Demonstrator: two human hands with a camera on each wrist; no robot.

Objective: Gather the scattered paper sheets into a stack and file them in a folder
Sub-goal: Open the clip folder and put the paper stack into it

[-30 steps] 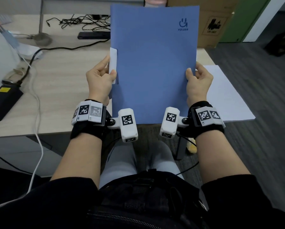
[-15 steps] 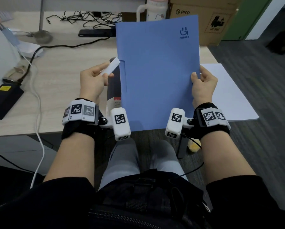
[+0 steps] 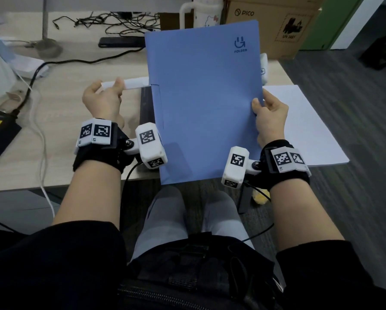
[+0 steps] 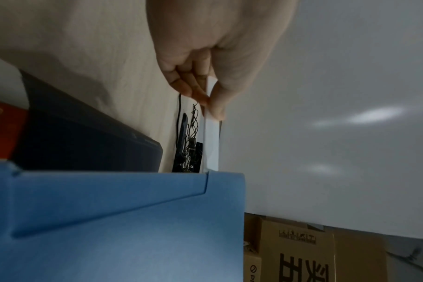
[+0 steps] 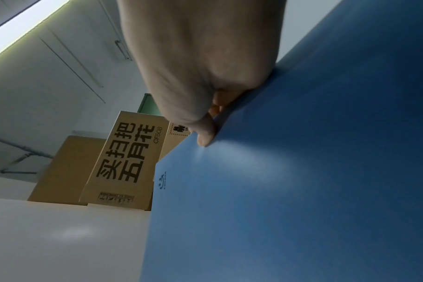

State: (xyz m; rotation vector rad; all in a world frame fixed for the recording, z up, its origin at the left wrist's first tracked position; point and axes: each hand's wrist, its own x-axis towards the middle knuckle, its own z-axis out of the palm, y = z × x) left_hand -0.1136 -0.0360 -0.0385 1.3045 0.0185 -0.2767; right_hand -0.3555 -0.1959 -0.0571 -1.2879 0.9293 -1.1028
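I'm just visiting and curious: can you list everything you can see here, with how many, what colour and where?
folder: 1, blue, held up over the desk edge
strip: 1, white, sticking out of the folder's left side
sheets: count unclear, white, on the desk at right
desk: 1, light wood, ahead
book: 1, dark, on the desk behind the folder
phone: 1, black, far side of the desk
cables: several, black, far side of the desk
boxes: at least 2, brown, behind the desk
left hand: pinches the strip
right hand: grips the folder's right edge
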